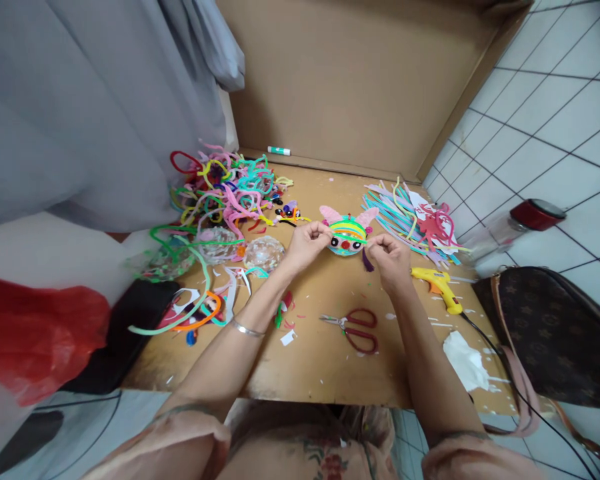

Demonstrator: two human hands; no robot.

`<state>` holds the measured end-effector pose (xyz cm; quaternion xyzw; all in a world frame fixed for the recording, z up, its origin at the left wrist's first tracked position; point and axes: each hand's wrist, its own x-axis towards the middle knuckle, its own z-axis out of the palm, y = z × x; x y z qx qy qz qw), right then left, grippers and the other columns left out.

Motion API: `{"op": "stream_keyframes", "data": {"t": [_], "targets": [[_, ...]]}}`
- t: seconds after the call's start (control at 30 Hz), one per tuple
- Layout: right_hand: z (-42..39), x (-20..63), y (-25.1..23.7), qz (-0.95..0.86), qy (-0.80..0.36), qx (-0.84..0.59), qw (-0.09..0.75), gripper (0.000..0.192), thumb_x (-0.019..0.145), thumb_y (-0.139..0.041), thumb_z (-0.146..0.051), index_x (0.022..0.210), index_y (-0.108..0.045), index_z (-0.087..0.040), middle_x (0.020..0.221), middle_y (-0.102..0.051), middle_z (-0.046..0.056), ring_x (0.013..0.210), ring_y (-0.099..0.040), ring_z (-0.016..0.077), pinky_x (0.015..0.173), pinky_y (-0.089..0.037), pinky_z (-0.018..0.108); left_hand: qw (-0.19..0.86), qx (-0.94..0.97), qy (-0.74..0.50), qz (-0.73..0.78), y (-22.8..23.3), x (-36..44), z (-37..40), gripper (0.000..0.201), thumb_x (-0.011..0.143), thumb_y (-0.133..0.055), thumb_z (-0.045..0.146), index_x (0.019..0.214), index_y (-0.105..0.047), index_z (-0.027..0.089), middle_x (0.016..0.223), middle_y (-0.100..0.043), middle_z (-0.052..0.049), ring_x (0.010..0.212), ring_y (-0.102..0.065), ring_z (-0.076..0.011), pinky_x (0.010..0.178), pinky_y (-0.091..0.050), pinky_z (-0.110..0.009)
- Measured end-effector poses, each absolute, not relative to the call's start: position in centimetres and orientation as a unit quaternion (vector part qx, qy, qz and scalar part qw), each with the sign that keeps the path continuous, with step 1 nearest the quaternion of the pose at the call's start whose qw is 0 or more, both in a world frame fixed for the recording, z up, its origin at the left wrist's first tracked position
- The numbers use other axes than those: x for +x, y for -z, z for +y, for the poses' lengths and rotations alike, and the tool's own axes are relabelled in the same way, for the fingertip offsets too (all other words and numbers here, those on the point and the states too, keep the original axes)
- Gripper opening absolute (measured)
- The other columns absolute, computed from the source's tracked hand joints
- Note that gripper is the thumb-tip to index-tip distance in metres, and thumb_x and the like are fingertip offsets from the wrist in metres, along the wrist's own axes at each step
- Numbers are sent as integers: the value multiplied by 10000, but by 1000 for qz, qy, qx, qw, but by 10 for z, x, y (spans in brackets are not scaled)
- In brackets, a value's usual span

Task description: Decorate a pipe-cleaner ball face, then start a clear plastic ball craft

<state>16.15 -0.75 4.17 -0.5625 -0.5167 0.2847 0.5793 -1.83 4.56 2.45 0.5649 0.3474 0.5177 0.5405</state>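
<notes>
A small round craft figure (347,237) with coloured pipe-cleaner stripes, pink ears and red dots sits on the wooden table (325,360) between my hands. My left hand (307,243) pinches its left side. On the opposite side my right hand (390,257) pinches it, with a dark purple strand hanging just below the fingers. Both hands grip the figure at once.
A tangled heap of pipe cleaners (225,190) lies at the back left, straight ones (405,217) at the back right. Red scissors (355,328), a yellow glue gun (440,287), a white tissue (463,360), clear balls (264,252) and a brown bag (550,333) are around.
</notes>
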Motion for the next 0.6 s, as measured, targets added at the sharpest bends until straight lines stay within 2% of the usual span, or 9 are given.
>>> {"op": "stream_keyframes", "data": {"t": [0.17, 0.27, 0.37, 0.43, 0.53, 0.6], "targets": [[-8, 167, -44, -529, -257, -568, 575, 172, 702, -633, -377, 635, -620, -219, 514, -522, -37, 470, -450, 122, 475, -373, 258, 573, 543, -523, 321, -26, -17, 43, 243, 663, -684, 390, 658, -573, 175, 549, -517, 52, 496, -378, -62, 515, -308, -223], [-9, 170, -45, -534, -141, -581, 597, 195, 769, -619, -381, 714, -671, -201, 638, -609, 4, 576, -537, 149, 565, -450, 289, 550, 523, -559, 334, -27, -16, 42, 264, 673, -703, 411, 666, -585, 175, 557, -538, 48, 490, -379, -61, 502, -306, -218], [-14, 163, -46, -548, -34, -579, 603, 205, 805, -616, -363, 781, -712, -184, 765, -672, 44, 691, -596, 169, 678, -502, 322, 470, 528, -608, 361, -28, -14, 36, 257, 751, -684, 419, 694, -609, 179, 566, -545, 44, 512, -421, -76, 519, -349, -219], [-18, 152, -45, -572, -57, -565, 591, 222, 830, -613, -370, 828, -734, -183, 798, -695, 54, 705, -613, 171, 696, -518, 325, 375, 569, -631, 369, -27, -12, 30, 213, 814, -649, 374, 735, -650, 175, 591, -574, 31, 529, -451, -86, 539, -381, -225], [-23, 138, -41, -574, -200, -529, 592, 280, 841, -628, -440, 914, -735, -192, 813, -733, 49, 685, -646, 176, 668, -540, 321, 188, 681, -630, 323, -22, -4, 20, 161, 883, -599, 255, 780, -691, 172, 654, -648, -9, 591, -534, -106, 603, -444, -239], [-22, 135, -38, -561, -263, -512, 595, 300, 829, -643, -482, 879, -724, -198, 782, -737, 37, 683, -656, 178, 670, -548, 319, 93, 740, -610, 267, -17, 2, 16, 159, 915, -581, 208, 814, -698, 173, 709, -699, -38, 662, -604, -126, 663, -489, -255]]}}
